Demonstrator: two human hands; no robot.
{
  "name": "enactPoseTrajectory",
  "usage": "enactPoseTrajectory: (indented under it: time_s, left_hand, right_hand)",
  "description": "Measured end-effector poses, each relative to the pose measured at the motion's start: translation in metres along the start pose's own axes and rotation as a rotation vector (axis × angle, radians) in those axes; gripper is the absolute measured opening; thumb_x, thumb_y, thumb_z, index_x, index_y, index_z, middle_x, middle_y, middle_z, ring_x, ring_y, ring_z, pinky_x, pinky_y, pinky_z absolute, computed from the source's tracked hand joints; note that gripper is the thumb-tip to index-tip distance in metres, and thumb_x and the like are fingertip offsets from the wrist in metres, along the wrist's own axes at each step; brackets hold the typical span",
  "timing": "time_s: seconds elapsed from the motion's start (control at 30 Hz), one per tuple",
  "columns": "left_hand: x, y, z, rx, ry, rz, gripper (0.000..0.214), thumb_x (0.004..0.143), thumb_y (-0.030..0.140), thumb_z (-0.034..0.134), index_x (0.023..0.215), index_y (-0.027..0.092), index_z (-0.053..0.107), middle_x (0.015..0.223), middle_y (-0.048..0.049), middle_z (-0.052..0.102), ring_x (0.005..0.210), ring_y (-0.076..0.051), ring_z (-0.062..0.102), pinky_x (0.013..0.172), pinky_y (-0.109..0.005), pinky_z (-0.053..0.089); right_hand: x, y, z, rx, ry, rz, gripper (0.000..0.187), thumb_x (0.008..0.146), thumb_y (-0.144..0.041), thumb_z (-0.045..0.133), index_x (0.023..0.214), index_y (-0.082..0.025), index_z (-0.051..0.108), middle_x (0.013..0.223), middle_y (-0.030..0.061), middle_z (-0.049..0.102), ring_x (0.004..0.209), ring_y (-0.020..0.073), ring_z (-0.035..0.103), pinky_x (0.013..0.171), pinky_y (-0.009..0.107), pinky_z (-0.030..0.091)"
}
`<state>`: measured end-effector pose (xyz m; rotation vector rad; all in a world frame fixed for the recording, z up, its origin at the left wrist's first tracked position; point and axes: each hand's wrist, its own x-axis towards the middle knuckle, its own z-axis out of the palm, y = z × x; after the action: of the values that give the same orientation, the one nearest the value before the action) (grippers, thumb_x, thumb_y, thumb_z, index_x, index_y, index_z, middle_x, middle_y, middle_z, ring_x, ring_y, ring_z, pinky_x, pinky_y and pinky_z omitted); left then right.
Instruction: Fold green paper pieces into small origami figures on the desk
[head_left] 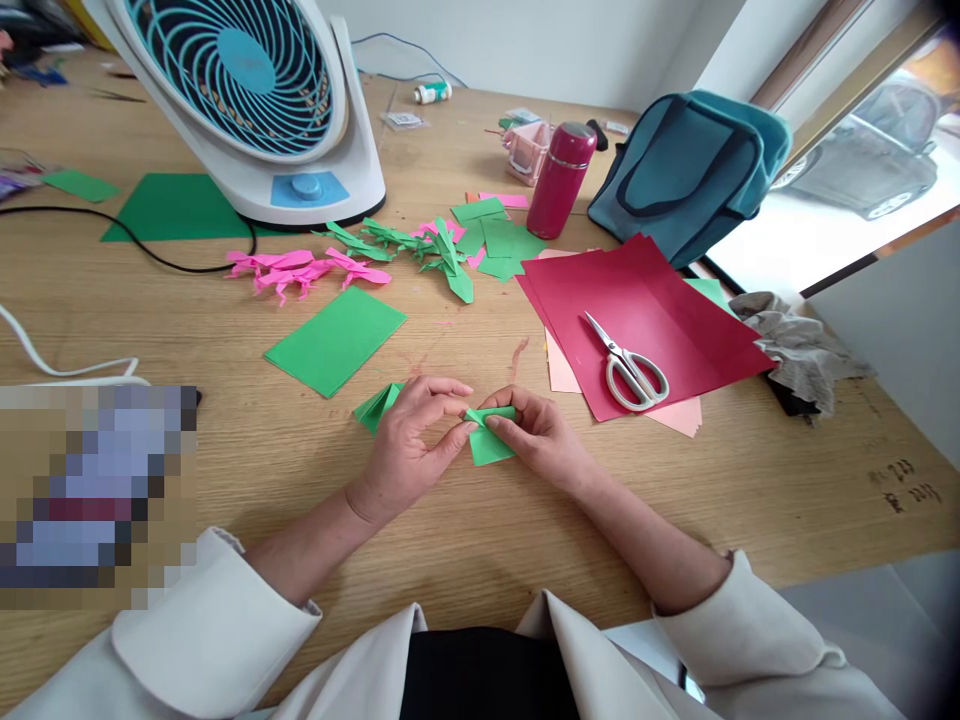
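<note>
Green folded paper pinched between left grip, right grip.

Counter: wood-grain top, light brown, reddish stains near the middle, dark handwritten marks at the right-hand end. Rear wall: plain, pale, meeting the counter's back edge. At right, the wall turns toward a window; brown vertical strip alongside. Bright daylight enters there; a silver-grey car stands outside. Lower right: pale grey surface, seemingly floor, with a visible seam.
</note>
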<state>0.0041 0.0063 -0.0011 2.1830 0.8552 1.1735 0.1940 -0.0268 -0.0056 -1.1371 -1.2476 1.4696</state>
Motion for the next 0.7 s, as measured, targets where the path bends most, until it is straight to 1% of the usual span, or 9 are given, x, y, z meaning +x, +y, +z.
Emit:
enactPoseTrajectory:
  time_s: [0.07,0.13,0.27,0.4,0.5,0.6,0.7]
  left_hand:
    - [-0.001,0.002,0.001,0.007,0.025,-0.026,0.005,0.089,0.019,0.068,0.088,0.021,0.063,0.110,-0.0059,0.067,0.105,-0.021,0.065,0.096,-0.039,0.051]
    - [-0.002,0.004,0.003,0.018,0.050,-0.058,0.010,0.086,0.021,0.072,0.083,0.020,0.062,0.109,-0.0061,0.067,0.104,-0.021,0.065,0.096,-0.040,0.050]
    - [-0.003,0.007,0.005,0.020,0.062,-0.112,0.018,0.086,0.017,0.069,0.075,0.020,0.055,0.103,-0.0058,0.067,0.101,-0.020,0.064,0.094,-0.037,0.050]
    - [-0.001,0.007,0.006,-0.057,0.040,-0.109,0.018,0.089,0.015,0.065,0.076,0.020,0.053,0.097,-0.0039,0.067,0.094,-0.017,0.064,0.087,-0.032,0.050]
    - [-0.002,0.005,0.007,-0.113,0.031,-0.116,0.017,0.090,0.016,0.064,0.077,0.020,0.054,0.091,-0.0019,0.067,0.087,-0.015,0.063,0.082,-0.030,0.049]
    - [-0.005,0.001,0.009,-0.152,0.037,-0.161,0.017,0.091,0.018,0.064,0.077,0.020,0.054,0.088,-0.0016,0.065,0.083,-0.015,0.062,0.078,-0.031,0.049]
    - [-0.007,-0.002,0.011,-0.189,0.045,-0.210,0.016,0.091,0.021,0.064,0.078,0.020,0.055,0.087,-0.0018,0.063,0.082,-0.016,0.061,0.075,-0.031,0.048]
  right_hand:
    - [-0.002,0.002,0.002,-0.037,0.021,-0.019,0.029,0.089,-0.045,0.066,0.095,-0.018,0.062,0.076,-0.0014,0.057,0.064,0.0108,0.049,0.058,0.023,0.039]
    - [-0.004,0.004,0.006,-0.090,0.031,-0.036,0.024,0.091,-0.041,0.064,0.096,-0.017,0.062,0.075,-0.0014,0.057,0.064,0.0109,0.048,0.058,0.023,0.038]
    - [-0.007,0.004,0.011,-0.152,0.044,-0.053,0.021,0.092,-0.038,0.063,0.095,-0.017,0.063,0.073,-0.0021,0.056,0.063,0.0106,0.046,0.057,0.023,0.036]
    - [-0.005,0.003,0.011,-0.063,0.045,-0.031,0.024,0.090,-0.041,0.065,0.094,-0.017,0.063,0.072,-0.0019,0.057,0.062,0.0104,0.047,0.057,0.023,0.037]
    - [-0.003,0.004,0.009,-0.008,0.051,-0.016,0.027,0.088,-0.043,0.068,0.093,-0.016,0.063,0.072,-0.0021,0.056,0.061,0.0100,0.047,0.056,0.022,0.037]
    - [-0.002,0.004,0.009,0.033,0.060,0.004,0.031,0.085,-0.046,0.072,0.091,-0.017,0.064,0.070,-0.0029,0.056,0.060,0.0093,0.046,0.054,0.022,0.036]
    - [-0.001,0.002,0.009,0.132,0.038,0.057,0.039,0.077,-0.050,0.079,0.093,-0.017,0.064,0.072,-0.0024,0.061,0.060,0.0092,0.050,0.055,0.021,0.039]
